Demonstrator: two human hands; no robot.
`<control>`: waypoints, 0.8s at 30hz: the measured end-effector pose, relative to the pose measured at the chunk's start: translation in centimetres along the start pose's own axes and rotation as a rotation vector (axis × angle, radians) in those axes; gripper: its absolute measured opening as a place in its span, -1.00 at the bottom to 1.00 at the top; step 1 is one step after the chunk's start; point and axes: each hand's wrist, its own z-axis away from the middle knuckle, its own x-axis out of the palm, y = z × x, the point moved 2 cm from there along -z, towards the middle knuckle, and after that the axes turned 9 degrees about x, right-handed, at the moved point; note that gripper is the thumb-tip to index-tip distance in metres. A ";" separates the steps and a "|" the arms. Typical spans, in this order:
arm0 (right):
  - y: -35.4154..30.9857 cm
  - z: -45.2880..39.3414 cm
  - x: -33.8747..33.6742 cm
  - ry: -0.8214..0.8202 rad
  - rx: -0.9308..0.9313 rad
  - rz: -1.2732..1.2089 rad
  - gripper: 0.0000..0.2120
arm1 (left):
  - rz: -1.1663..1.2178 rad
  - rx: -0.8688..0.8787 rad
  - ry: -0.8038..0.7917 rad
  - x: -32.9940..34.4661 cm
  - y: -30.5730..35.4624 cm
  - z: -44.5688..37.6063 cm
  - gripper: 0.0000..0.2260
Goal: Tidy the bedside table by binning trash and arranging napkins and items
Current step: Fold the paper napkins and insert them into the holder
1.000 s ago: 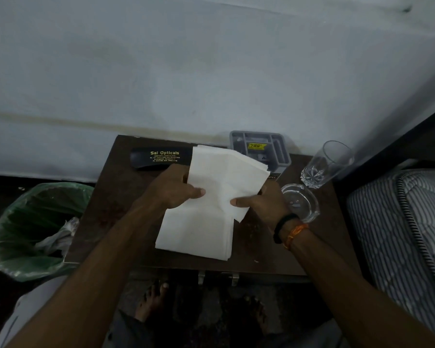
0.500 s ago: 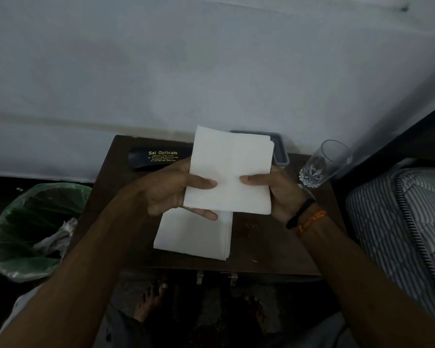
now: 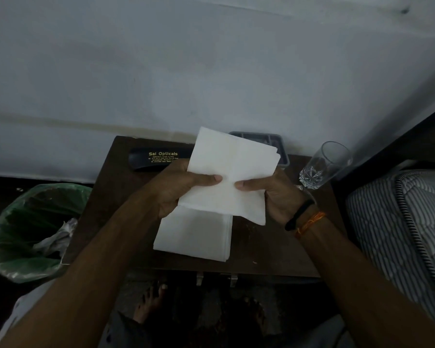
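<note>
A folded white napkin [image 3: 232,169] is held up above the dark brown bedside table [image 3: 266,249]. My left hand [image 3: 183,188] grips its left edge with the thumb on top. Its right edge is gripped the same way by my right hand [image 3: 276,194]. Below them a stack of white napkins [image 3: 194,234] lies flat on the table. A black spectacle case [image 3: 158,158] printed "Sai Opticals" lies at the back left. A grey plastic tray [image 3: 276,144] at the back is partly hidden by the held napkin.
A clear drinking glass [image 3: 324,167] stands at the table's back right. A bin with a green liner [image 3: 23,232] holding crumpled trash stands on the floor to the left. A striped mattress [image 3: 407,222] lies to the right. A wall rises behind.
Both hands lifted the top napkin off the stack, folded it smaller and brought it up in front of the grey tray. The round glass dish by my right wrist is now hidden.
</note>
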 end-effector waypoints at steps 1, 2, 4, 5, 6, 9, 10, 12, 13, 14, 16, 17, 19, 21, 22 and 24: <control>0.0 0.1 0.1 -0.007 -0.006 -0.003 -0.40 | -0.003 0.024 0.020 0.2 -0.1 -0.1 -0.66; 0.0 0.1 0.3 -0.020 -0.013 -0.007 -0.40 | -0.004 0.044 0.032 0.3 -0.2 -0.1 -0.68; -0.1 0.1 0.5 -0.043 -0.026 -0.008 -0.40 | 0.003 0.058 0.054 0.5 -0.4 -0.2 -0.67; 0.0 0.1 0.5 -0.042 -0.032 -0.002 -0.41 | 0.008 0.055 0.064 0.5 -0.5 -0.3 -0.65; 0.0 0.1 0.4 -0.028 -0.033 0.003 -0.41 | 0.011 0.050 0.070 0.5 -0.5 -0.3 -0.63; 0.1 0.1 -0.2 0.056 -0.006 0.005 -0.42 | 0.016 0.040 0.049 0.3 -0.3 -0.3 -0.66; 0.2 0.1 -0.4 0.073 0.007 0.005 -0.43 | 0.019 0.042 0.035 0.2 -0.2 -0.3 -0.66; 0.1 0.4 -0.7 0.087 0.029 0.008 -0.47 | 0.032 0.045 0.018 0.3 -0.1 -0.2 -0.64; 0.0 0.5 -0.8 0.091 0.034 0.014 -0.48 | 0.046 0.042 0.014 0.3 -0.1 -0.3 -0.64; -0.1 0.6 -0.8 0.092 0.036 0.021 -0.49 | 0.058 0.037 0.013 0.4 -0.1 -0.3 -0.64; 0.0 0.9 -0.6 0.075 0.041 0.021 -0.52 | 0.067 0.033 0.009 0.8 -0.2 -0.4 -0.65; 0.0 1.0 -0.4 0.059 0.048 0.012 -0.53 | 0.070 0.033 0.003 1.1 -0.3 -0.4 -0.64; 0.2 1.1 0.1 0.020 0.065 -0.017 -0.51 | 0.080 0.036 -0.017 1.5 -0.3 -0.5 -0.66; 0.4 1.2 0.5 -0.003 0.076 -0.038 -0.49 | 0.091 0.057 -0.045 1.8 -0.2 -0.6 -0.68; 0.3 1.3 0.5 -0.006 0.078 -0.042 -0.48 | 0.095 0.067 -0.054 1.8 -0.2 -0.6 -0.68; 0.2 1.5 0.4 -0.004 0.076 -0.037 -0.48 | 0.094 0.084 -0.058 1.8 -0.3 -0.7 -0.68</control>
